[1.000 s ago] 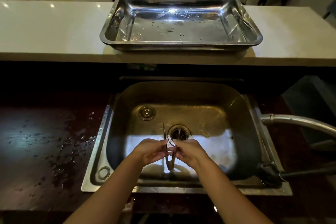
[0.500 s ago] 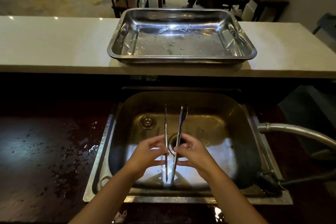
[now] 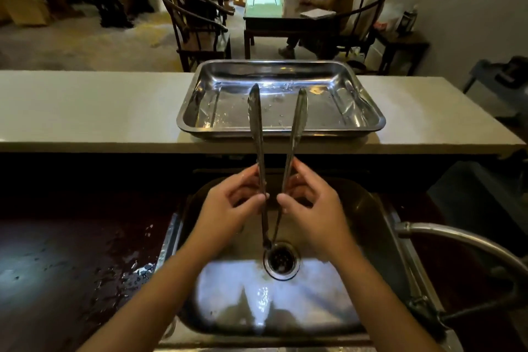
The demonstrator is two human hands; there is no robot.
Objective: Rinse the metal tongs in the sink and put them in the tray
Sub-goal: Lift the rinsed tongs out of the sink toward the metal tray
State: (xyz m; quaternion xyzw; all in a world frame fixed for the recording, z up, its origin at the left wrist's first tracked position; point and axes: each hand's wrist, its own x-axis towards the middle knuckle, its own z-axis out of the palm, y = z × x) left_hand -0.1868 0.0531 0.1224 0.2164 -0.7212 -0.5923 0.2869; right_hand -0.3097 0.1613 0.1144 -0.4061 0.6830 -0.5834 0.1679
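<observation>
Tongs [image 3: 258,134] pinched between left hand [image 3: 228,206] and right hand [image 3: 311,206], seemingly above sink [image 3: 380,226].

Two bare forearms come up from the bottom edge, each ending in a bare hand — the left hand [image 3: 228,203] and the right hand [image 3: 310,204]. No sleeve shows on either arm up to the edge of view, so whatever is worn above cannot be told. The wrists and fingers are plain — unadorned and ungloved. The fingertips [image 3: 258,198] look short-nailed, and a wet sheen glints on the knuckles.
</observation>
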